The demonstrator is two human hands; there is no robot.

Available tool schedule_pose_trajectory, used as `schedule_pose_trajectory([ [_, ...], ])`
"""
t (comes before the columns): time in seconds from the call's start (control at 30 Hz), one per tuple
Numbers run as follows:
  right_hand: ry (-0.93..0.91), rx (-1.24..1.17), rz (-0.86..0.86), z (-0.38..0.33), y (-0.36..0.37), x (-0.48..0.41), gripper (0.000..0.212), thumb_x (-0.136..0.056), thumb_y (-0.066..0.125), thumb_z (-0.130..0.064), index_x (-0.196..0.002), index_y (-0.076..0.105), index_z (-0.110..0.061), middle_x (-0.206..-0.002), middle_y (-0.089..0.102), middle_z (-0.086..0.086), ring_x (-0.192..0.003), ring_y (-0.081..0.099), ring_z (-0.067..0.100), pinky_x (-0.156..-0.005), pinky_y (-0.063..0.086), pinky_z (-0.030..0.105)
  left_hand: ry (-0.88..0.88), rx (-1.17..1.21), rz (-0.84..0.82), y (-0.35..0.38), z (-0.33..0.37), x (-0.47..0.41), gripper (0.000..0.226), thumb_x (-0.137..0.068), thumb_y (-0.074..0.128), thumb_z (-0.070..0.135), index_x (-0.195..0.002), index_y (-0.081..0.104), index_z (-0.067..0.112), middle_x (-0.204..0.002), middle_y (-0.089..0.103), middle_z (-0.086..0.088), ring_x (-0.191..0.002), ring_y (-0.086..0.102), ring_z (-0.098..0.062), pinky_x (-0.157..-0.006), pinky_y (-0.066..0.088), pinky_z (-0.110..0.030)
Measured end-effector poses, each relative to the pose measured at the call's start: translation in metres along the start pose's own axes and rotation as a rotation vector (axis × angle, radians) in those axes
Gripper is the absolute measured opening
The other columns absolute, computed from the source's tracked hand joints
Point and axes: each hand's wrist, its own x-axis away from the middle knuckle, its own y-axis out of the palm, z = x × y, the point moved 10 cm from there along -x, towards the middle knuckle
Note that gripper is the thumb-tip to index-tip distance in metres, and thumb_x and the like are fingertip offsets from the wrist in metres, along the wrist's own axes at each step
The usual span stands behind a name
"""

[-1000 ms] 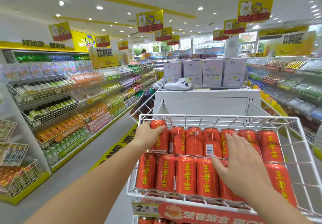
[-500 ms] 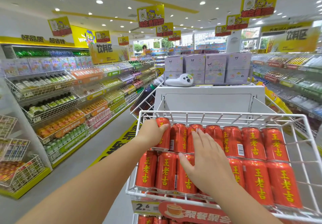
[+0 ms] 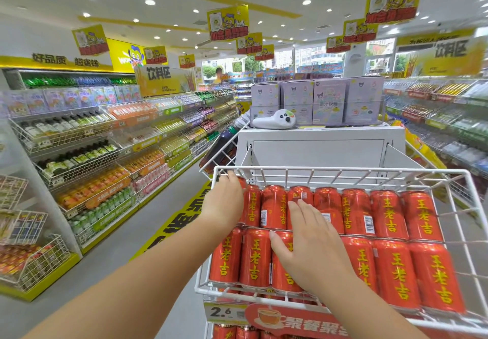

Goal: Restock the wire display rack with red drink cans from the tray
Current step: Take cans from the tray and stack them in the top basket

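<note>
Right hand's fingers (image 3: 299, 213) lie spread and flat across the tops of the red drink cans (image 3: 390, 267), grasping nothing; the palm presses on the middle of the near row, fingertips reaching the far row. Right hand (image 3: 311, 249) comes in from the lower right, forearm bare.

Left hand (image 3: 224, 204) sits at the far-left corner of the wire display rack (image 3: 340, 172), fingers curled around the end can of the far row, which is mostly hidden behind the hand. Cannot tell how firm the hold is.

Cans lie on their sides in two rows in the rack's top basket, yellow characters facing up, packed touching one another. A few in the far row show barcodes. More red cans show in the tier beneath, at the bottom edge of the view.

On the basket's front rail: a price tag (image 3: 224, 312) reading 2.6, beside a red banner (image 3: 293, 320) with a teacup picture.

Behind the rack stands a white cabinet (image 3: 317, 151); on top, a white handheld device (image 3: 274, 120) and a row of lilac cartons (image 3: 327, 101).

Room: brightly lit shop aisle, grey floor (image 3: 111, 249), yellow floor strip with black lettering (image 3: 171, 227). Wire shelving (image 3: 79, 138) of bottled drinks runs along the left; further shelving on the right is blurred. Yellow hanging signs (image 3: 228, 23) and recessed ceiling lights overhead.
</note>
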Motion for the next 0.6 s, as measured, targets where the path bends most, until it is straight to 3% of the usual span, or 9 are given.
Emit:
schedule_pose_trajectory([
  [0.07, 0.0, 0.001, -0.004, 0.0, 0.001, 0.0, 0.08, -0.096, 0.023, -0.067, -0.161, 0.01, -0.022, -0.169, 0.012, 0.0, -0.155, 0.009, 0.017, -0.124, 0.009, 0.036, 0.087, -0.153, 0.116, -0.009, 0.009, 0.001, 0.04, -0.107, 0.04, 0.024, -0.14, 0.041, 0.001, -0.125, 0.056, -0.01, -0.118, 0.056, -0.025, -0.069, 0.052, -0.031],
  [0.13, 0.001, 0.001, -0.009, 0.0, 0.002, -0.001, 0.079, -0.096, 0.023, -0.066, -0.16, 0.011, -0.022, -0.168, 0.013, 0.0, -0.155, 0.01, 0.017, -0.124, 0.01, 0.036, 0.18, -0.373, 0.148, -0.011, 0.018, 0.008, 0.032, -0.105, 0.039, 0.021, -0.129, 0.053, 0.005, -0.118, 0.054, -0.01, -0.112, 0.051, -0.028, -0.059, 0.042, -0.029],
  [0.2, -0.004, -0.001, -0.01, -0.003, 0.002, 0.0, 0.079, -0.097, 0.024, -0.065, -0.16, 0.011, -0.021, -0.168, 0.013, 0.0, -0.155, 0.01, 0.017, -0.123, 0.01, 0.035, 0.203, -0.471, 0.14, -0.014, 0.019, 0.01, 0.033, -0.105, 0.039, 0.024, -0.125, 0.057, 0.006, -0.118, 0.05, -0.012, -0.105, 0.046, -0.028, -0.06, 0.034, -0.03],
  [0.3, -0.03, 0.013, -0.003, -0.009, 0.0, -0.001, 0.078, -0.097, 0.024, -0.064, -0.16, 0.011, -0.02, -0.168, 0.013, 0.001, -0.154, 0.011, 0.018, -0.124, 0.01, 0.036, 0.263, -0.49, 0.152, -0.011, 0.017, 0.012, 0.046, -0.107, 0.032, 0.036, -0.134, 0.05, 0.005, -0.125, 0.05, -0.014, -0.112, 0.045, -0.031, -0.075, 0.038, -0.035],
  [0.37, -0.041, 0.029, -0.007, -0.012, 0.001, -0.004, 0.079, -0.097, 0.024, -0.064, -0.161, 0.01, -0.02, -0.169, 0.012, 0.003, -0.155, 0.01, 0.02, -0.124, 0.009, 0.037, 0.281, -0.446, 0.141, -0.003, 0.006, 0.018, 0.061, -0.106, 0.024, 0.044, -0.149, 0.031, 0.0, -0.141, 0.045, -0.017, -0.126, 0.041, -0.035, -0.093, 0.039, -0.041],
  [0.47, -0.067, 0.079, -0.003, -0.015, 0.005, -0.007, 0.08, -0.096, 0.025, -0.065, -0.16, 0.013, -0.019, -0.169, 0.012, 0.007, -0.155, 0.011, 0.025, -0.124, 0.009, 0.041, 0.321, -0.393, 0.092, 0.01, -0.009, 0.038, 0.073, -0.103, 0.021, 0.052, -0.158, 0.013, 0.005, -0.157, 0.031, -0.019, -0.141, 0.03, -0.037, -0.115, 0.027, -0.049],
  [0.6, -0.1, 0.164, -0.03, -0.018, 0.018, -0.005, 0.081, -0.096, 0.023, -0.066, -0.161, 0.007, -0.021, -0.169, 0.002, 0.009, -0.156, 0.003, 0.027, -0.125, 0.005, 0.045, 0.293, -0.286, -0.017, 0.026, -0.028, 0.069, 0.082, -0.093, 0.002, 0.062, -0.16, 0.01, 0.015, -0.168, 0.006, -0.015, -0.152, 0.012, -0.039, -0.121, 0.013, -0.057],
])
